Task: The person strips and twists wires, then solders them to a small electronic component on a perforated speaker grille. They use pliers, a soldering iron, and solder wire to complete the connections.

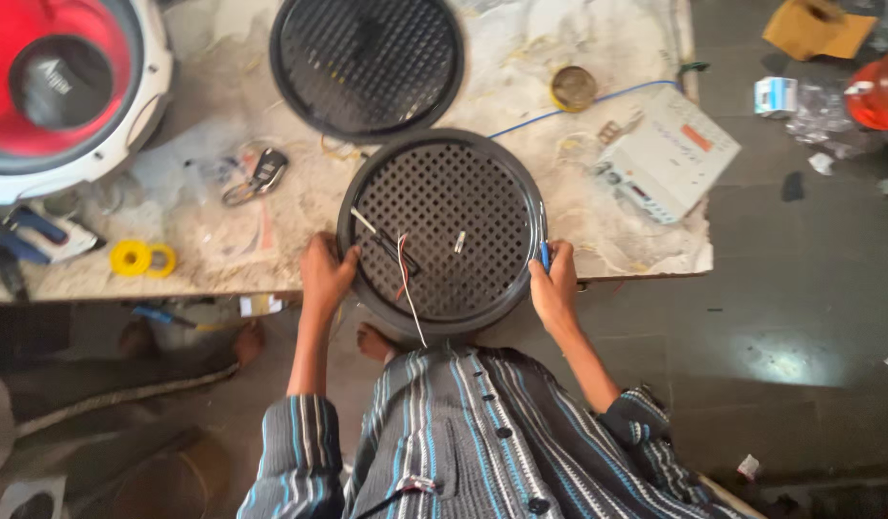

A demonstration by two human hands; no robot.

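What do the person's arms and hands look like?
Both hands, the left hand and the right hand, are bare, with no gloves. The striped sleeves are dark grey with blue and white lines, pushed up near the elbows.

- Soft, even daylight is falling on the workbench (607, 240) beyond the fingers.
- Glare is showing on the floor (780, 360) right of them.
- Edges are bending slightly, corners dimming.

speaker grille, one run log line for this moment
left hand: grips grille rim | right hand: grips rim, holds blue tool | round black speaker grille: flat at bench edge
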